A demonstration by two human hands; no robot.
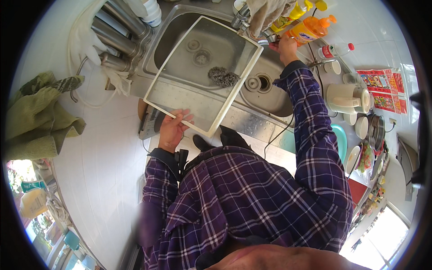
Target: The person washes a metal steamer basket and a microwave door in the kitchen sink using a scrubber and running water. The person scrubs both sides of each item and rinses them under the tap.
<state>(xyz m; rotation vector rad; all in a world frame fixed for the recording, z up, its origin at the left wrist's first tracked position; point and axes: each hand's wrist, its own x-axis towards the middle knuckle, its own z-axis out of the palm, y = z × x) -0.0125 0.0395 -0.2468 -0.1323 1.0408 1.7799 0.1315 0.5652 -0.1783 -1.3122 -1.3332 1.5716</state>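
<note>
My left hand (pixel 172 130) grips the near edge of a glass panel with a white frame (pixel 221 113), thumb on top and fingers seen through the glass. The panel slants over the double-bowl steel sink (pixel 162 40), covering much of the larger left bowl. A grey metal scouring pad (pixel 222 77) appears to rest on the glass by its right rim. At the back of the sink, my right hand (pixel 287 49) is closed around the faucet's metal handle (pixel 272 38); its fingertips are partly hidden. A cloth (pixel 266 15) drapes over the faucet.
Behind my right hand stand an orange detergent bottle (pixel 308 30) and a yellow spray bottle (pixel 292 15). An electric kettle (pixel 347 98) and several bowls line the right counter. Steel pipes (pixel 116 42) rise at left, beside a hanging green towel (pixel 44 118). A dark cord (pixel 278 136) crosses the sink's front edge.
</note>
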